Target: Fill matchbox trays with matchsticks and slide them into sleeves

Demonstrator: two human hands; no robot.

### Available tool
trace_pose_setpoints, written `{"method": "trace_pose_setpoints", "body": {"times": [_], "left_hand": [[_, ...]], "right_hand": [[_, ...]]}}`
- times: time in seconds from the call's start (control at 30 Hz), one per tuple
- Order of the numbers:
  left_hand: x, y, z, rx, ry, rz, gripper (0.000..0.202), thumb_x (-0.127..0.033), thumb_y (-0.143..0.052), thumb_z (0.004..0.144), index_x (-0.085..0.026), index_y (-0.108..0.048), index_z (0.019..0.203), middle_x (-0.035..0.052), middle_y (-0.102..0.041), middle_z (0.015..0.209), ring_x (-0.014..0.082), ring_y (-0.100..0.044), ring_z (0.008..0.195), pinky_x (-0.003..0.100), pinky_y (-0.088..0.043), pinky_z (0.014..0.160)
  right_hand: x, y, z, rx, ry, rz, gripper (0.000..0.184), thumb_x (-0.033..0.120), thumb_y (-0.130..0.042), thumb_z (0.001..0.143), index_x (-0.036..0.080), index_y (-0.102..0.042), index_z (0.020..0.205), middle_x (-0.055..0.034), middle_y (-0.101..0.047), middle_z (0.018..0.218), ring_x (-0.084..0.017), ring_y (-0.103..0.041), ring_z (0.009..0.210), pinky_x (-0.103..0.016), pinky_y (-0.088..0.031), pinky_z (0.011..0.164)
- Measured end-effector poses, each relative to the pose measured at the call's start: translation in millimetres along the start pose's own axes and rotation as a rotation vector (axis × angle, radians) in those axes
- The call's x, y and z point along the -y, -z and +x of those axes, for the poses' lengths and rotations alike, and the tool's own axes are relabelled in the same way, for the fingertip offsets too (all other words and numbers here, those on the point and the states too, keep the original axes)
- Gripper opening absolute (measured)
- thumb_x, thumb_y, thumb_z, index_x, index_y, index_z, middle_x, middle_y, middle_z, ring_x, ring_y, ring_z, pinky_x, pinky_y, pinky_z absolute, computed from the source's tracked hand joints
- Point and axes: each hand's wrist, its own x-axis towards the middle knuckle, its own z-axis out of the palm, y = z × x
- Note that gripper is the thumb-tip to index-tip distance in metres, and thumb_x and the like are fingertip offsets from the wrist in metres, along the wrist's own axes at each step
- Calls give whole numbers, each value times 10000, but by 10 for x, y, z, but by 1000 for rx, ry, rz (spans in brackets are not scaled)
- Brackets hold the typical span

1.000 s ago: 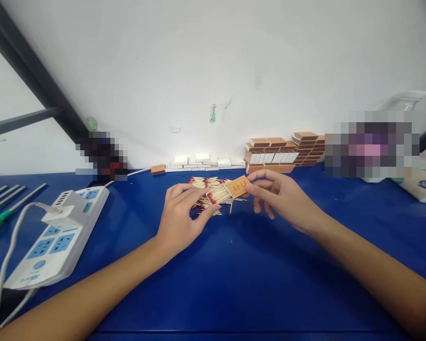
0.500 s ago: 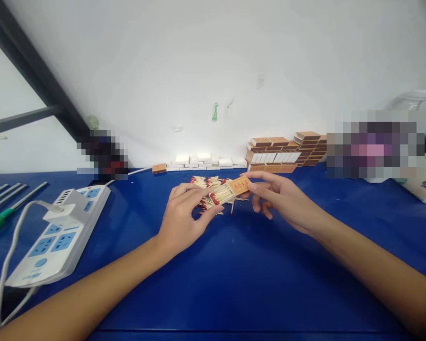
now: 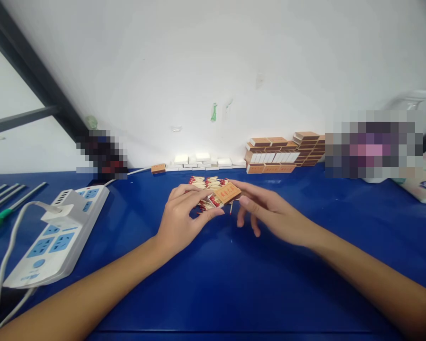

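Sliding the printed matchbox sleeve (image 3: 227, 192) over its match-filled tray (image 3: 215, 201) looks to be the step in hand. The sleeve covers much of the tray, and a short end with red match heads shows at the left. The left hand (image 3: 181, 210) pinches that exposed end between thumb and fingers. The right hand's (image 3: 270, 208) grip holds the sleeve's right end, thumb at the near corner and index finger along the far side, while its lower fingers hang loosely curled, apart from the box. As I judge it, the next move calls for a straight, gentle push with both parts in line, heads kept below the tray's rim, and the left fingertips clear of the sleeve's edge.

The matchbox sits angled between the two hands, in front of a loose pile of matches (image 3: 213, 181) on the blue counter (image 3: 234, 284); whether it touches the pile beneath cannot be told. The sleeve is a flat orange-tan card rectangle with red characters on top, its edges looking square and uncrushed. The tray's visible end is pale, packed with light sticks. Behind, white trays (image 3: 202, 163) and stacked brown matchboxes (image 3: 271, 168) line the wall.
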Motion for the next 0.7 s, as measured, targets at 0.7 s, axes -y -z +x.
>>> {"method": "trace_pose_setpoints", "body": {"times": [0.7], "left_hand": [[-41,27,-1,83,29,-155,548,-411,-946,723,-249,-727,1198,43,-782,1005,226,-709,950,388,-604,870]], "right_hand": [[-39,-195,-167,101,13,-175,772,495,-519,1069,251,-157,1706,-62,-727,986,-147,-635,708,-306,-606,633]]}}
